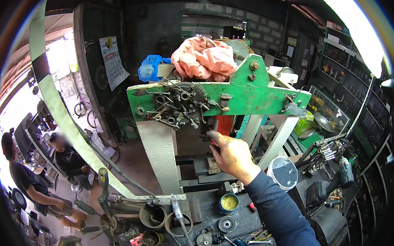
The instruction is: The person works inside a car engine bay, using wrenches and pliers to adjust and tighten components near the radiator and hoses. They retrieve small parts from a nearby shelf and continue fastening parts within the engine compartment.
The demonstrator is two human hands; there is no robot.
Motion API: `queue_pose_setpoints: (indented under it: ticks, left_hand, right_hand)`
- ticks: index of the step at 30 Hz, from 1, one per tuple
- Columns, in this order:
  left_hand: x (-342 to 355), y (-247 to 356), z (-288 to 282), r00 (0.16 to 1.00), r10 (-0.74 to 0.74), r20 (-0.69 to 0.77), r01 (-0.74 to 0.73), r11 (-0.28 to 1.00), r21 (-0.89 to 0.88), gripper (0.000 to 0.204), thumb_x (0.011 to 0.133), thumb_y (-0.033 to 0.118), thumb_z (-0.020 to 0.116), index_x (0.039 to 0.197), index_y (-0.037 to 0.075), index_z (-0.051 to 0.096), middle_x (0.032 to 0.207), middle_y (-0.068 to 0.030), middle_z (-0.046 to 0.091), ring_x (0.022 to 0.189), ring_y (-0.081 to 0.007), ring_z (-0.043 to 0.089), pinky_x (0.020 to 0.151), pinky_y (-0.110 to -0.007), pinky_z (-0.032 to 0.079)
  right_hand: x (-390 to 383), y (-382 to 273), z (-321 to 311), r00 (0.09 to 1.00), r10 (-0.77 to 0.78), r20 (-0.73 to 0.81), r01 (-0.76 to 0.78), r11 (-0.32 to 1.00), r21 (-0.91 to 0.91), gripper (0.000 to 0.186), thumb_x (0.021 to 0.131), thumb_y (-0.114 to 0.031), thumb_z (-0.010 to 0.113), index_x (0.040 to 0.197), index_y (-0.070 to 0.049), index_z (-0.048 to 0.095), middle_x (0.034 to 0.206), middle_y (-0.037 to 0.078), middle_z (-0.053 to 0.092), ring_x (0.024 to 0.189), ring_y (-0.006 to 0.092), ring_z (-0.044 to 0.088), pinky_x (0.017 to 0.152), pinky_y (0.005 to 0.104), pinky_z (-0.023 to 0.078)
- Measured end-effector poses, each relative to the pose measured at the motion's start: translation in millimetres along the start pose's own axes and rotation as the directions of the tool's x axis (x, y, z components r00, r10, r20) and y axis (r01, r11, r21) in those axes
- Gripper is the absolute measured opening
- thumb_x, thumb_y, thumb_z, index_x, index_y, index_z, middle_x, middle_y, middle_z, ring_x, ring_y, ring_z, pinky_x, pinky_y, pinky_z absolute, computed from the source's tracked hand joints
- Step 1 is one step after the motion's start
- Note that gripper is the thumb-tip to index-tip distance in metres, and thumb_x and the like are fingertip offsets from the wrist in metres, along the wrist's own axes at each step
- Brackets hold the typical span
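Observation:
My right hand (pixel 234 157), at the end of a dark blue sleeve, reaches into the opening of a press frame with a green crossbeam (pixel 179 102) and white legs (pixel 152 155). Its fingers are curled together at the lower end of a red cylinder (pixel 224 124) under the beam. A small red and dark part shows by the fingertips; what they grip is mostly hidden. A dark cluster of bolts, springs and small metal parts (pixel 183 102) clings to the beam's front. No part of my left hand can be made out.
On the bench stand an open tin of yellow grease (pixel 229 202), metal rings (pixel 179 224), a pulley-like disc (pixel 227 224) and wrenches (pixel 259 242). A white bucket (pixel 282 174) and a cordless drill (pixel 333 183) are at the right. Two people (pixel 25 172) are at the left.

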State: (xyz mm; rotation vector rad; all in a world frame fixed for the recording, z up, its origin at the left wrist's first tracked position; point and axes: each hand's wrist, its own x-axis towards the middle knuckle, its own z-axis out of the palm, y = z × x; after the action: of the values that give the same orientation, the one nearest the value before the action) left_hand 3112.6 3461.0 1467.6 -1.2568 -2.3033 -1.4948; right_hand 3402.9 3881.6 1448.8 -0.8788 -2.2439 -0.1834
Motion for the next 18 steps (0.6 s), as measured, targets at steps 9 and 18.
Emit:
queue_pose_setpoints:
  ticks: [9, 18]
  left_hand:
    - [-12.5, 1.4, -2.1, 0.994, -0.112, -0.001, 0.112, 0.992, 0.058, 0.018, 0.096, 0.012, 0.068, 0.099, -0.006, 0.072, 0.088, -0.0032, 0.069, 0.076, -0.0104, 0.056, 0.071, -0.023, 0.045]
    - [-33.3, -68.5, -32.8, 0.997, -0.01, -0.079, 0.016, 0.996, 0.086, 0.016, 0.097, 0.013, 0.064, 0.102, -0.001, 0.059, 0.096, -0.0086, 0.06, 0.089, -0.0166, 0.057, 0.084, -0.031, 0.046]
  right_hand:
    - [61.5, -14.9, 24.6, 0.988, 0.152, -0.007, -0.151, 0.986, 0.072, 0.046, 0.095, -0.028, 0.066, 0.137, -0.009, 0.059, 0.089, 0.02, 0.073, 0.081, 0.0394, 0.071, 0.074, 0.0481, 0.057]
    - [53.4, -69.2, 57.7, 0.966, 0.2, 0.166, -0.208, 0.978, 0.034, 0.07, 0.092, -0.021, 0.066, 0.155, -0.008, 0.039, 0.081, 0.02, 0.071, 0.074, 0.0373, 0.071, 0.066, 0.0482, 0.057]
